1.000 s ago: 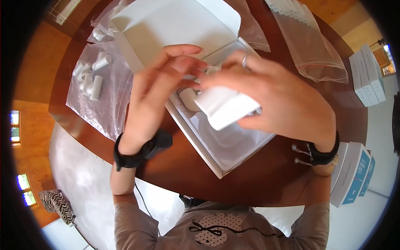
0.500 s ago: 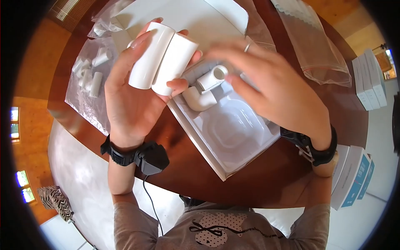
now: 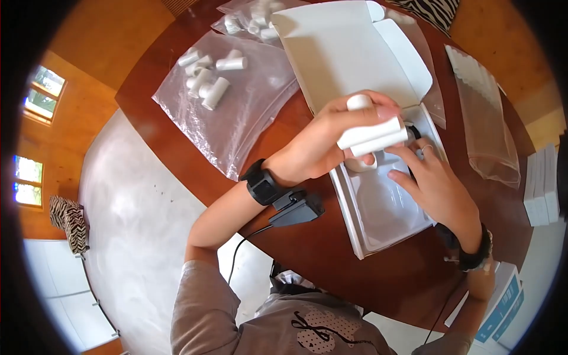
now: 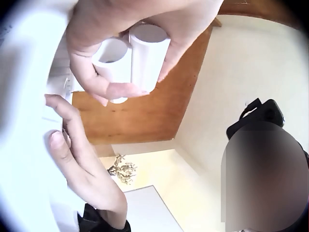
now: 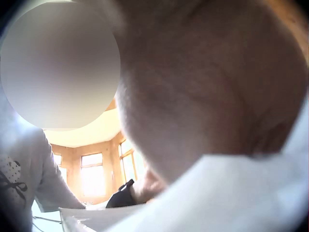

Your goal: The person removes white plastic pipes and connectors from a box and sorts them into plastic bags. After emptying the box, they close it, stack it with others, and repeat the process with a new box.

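My left hand (image 3: 329, 137) holds two white plastic pipe fittings (image 3: 378, 141) side by side over the box, with a round stub showing at the top. In the left wrist view their hollow ends show on the two tubes (image 4: 150, 65), with fingers curled around them. My right hand (image 3: 441, 192) reaches into the white box (image 3: 348, 208), fingers spread and bent down towards its far part. Below the left hand a white elbow fitting (image 3: 361, 165) lies in the clear plastic tray (image 3: 387, 204). The right wrist view is mostly filled by the hand and a white blur.
A clear bag (image 3: 248, 97) with several white fittings lies left of the box, whose lid (image 3: 349, 56) stands open behind. Long clear sleeves (image 3: 491, 130) lie to the right. White cartons (image 3: 541, 186) stand at the right edge, blue-and-white boxes (image 3: 500, 307) nearer.
The head view has turned left, shifting everything right. My left hand has tilted the two fittings more level and brought them over the box. My right hand has gone lower into the box.
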`<state>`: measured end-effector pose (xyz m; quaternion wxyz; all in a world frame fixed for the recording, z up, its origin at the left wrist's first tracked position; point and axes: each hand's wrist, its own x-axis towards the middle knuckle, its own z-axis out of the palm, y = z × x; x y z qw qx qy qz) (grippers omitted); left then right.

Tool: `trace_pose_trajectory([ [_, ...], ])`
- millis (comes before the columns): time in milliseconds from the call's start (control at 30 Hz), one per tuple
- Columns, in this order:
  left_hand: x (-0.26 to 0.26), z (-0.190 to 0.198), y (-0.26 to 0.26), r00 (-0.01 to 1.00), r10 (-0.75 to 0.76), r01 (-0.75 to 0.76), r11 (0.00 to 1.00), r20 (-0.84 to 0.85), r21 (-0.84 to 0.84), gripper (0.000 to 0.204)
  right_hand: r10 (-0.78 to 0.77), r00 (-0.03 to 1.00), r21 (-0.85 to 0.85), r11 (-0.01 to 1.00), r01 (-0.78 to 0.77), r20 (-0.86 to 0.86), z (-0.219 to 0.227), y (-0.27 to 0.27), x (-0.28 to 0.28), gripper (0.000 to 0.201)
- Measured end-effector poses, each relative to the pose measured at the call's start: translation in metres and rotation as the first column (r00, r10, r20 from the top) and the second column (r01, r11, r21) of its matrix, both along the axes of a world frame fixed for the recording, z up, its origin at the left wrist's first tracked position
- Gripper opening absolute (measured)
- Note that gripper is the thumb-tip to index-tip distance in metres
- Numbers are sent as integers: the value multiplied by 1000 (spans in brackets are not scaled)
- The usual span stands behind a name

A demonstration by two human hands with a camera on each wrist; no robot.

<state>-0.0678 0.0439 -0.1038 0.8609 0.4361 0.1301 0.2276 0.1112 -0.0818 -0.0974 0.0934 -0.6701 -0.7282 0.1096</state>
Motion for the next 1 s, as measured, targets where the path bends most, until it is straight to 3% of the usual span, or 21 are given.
trace_pose_trajectory([
  [67, -5, 8, -1, 999, -44, 44, 998, 12, 55, 30, -10, 992, -5, 1000, 11, 126, 3, -4, -3, 42],
  [133, -11, 10, 1, 995, -83, 70, 977, 58, 200, 34, -39, 995, -51, 998, 44, 86, 4, -9, 2, 40],
  [167, -15, 12, 5, 978, -176, 158, 976, 112, 151, 35, -54, 996, -77, 995, 60, 68, 4, -12, 7, 40],
  [200, -17, 14, 8, 971, -228, 187, 915, 75, 357, 34, -82, 994, -124, 988, 91, 76, 5, -17, 14, 37],
  [267, -21, 17, 12, 953, -303, 233, 673, -26, 702, 32, -139, 986, -221, 962, 158, 97, 12, -27, 23, 33],
  [300, -24, 18, 11, 946, -298, 283, 570, -126, 772, 30, -192, 969, -315, 920, 233, 155, 25, -31, 26, 26],
  [333, -26, 19, 9, 933, -281, 335, 458, -224, 823, 28, -194, 962, -271, 932, 242, 193, 34, -33, 30, 25],
  [400, -26, 8, -2, 924, -94, 381, 321, -371, 867, 26, -204, 942, -185, 949, 257, 265, 43, -37, 39, 22],
  [433, -25, 4, -6, 863, -90, 489, 398, -498, 776, 26, -223, 942, -68, 967, 247, 251, 45, -38, 38, 17],
  [533, -24, -22, -16, 937, 122, 303, 177, -326, 936, 28, -214, 965, -107, 967, 232, 155, 33, -40, 44, 18],
  [567, -25, -20, -17, 899, 147, 396, 132, -413, 909, 33, -231, 963, -87, 966, 244, 139, 29, -39, 45, 18],
  [667, -31, -26, -23, 885, 326, 376, -77, -333, 923, 44, -249, 963, -60, 965, 255, 99, 25, -30, 47, 18],
  [733, -34, -27, -24, 881, 359, 346, -50, -307, 937, 52, -256, 962, -84, 961, 263, 92, 29, -28, 56, 19],
  [833, -37, -19, -21, 905, 339, 275, -5, -257, 961, 57, -241, 970, 17, 970, 241, -2, 45, -25, 58, 14],
  [900, -43, -3, -10, 902, 362, 236, 46, -237, 971, 56, -274, 932, 112, 945, 307, -237, 51, -24, 55, 13],
  [933, -46, 7, -1, 888, 393, 225, 79, -238, 971, 53, -267, 897, 162, 927, 339, -351, 52, -24, 54, 14],
  [1000, -55, 19, 17, 839, 505, 145, 149, -202, 978, 47, -362, 652, -23, 884, 468, -666, 50, -22, 51, 20],
])
